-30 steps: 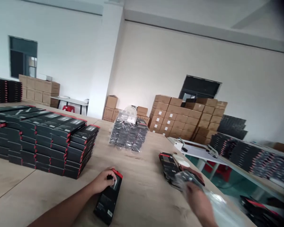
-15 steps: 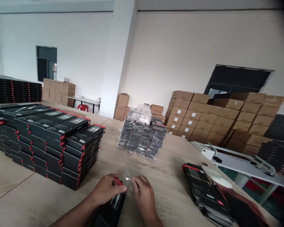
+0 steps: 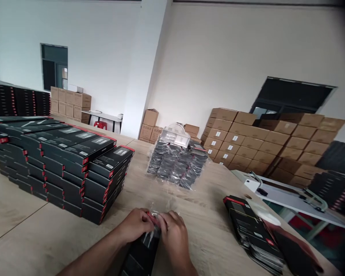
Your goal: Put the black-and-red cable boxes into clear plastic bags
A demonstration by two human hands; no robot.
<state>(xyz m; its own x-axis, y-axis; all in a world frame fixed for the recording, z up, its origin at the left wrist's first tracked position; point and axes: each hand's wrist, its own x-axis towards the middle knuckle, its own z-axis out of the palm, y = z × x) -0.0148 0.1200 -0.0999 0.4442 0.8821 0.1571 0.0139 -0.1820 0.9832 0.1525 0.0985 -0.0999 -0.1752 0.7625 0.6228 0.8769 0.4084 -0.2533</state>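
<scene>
A black box with a red end [image 3: 142, 251] lies on the wooden table [image 3: 23, 237] right in front of me. My left hand [image 3: 135, 225] grips its far end with closed fingers. My right hand [image 3: 174, 237] is closed on a clear plastic bag [image 3: 158, 214] at that same end, and the film bunches up between both hands. Whether the bag is around the box end I cannot tell. To my right a short pile of the same black boxes [image 3: 251, 230] lies flat.
A big stack of black and red boxes [image 3: 60, 165] fills the table's left side. A heap of bagged items [image 3: 176, 161] with a clear tray on top sits farther back. Cardboard cartons [image 3: 264, 145] are piled along the wall, and a white table [image 3: 290, 199] stands at the right.
My right hand came over from the right pile with a clear bag and met my left hand at the box's red end. The view swung to the right and steadied.
</scene>
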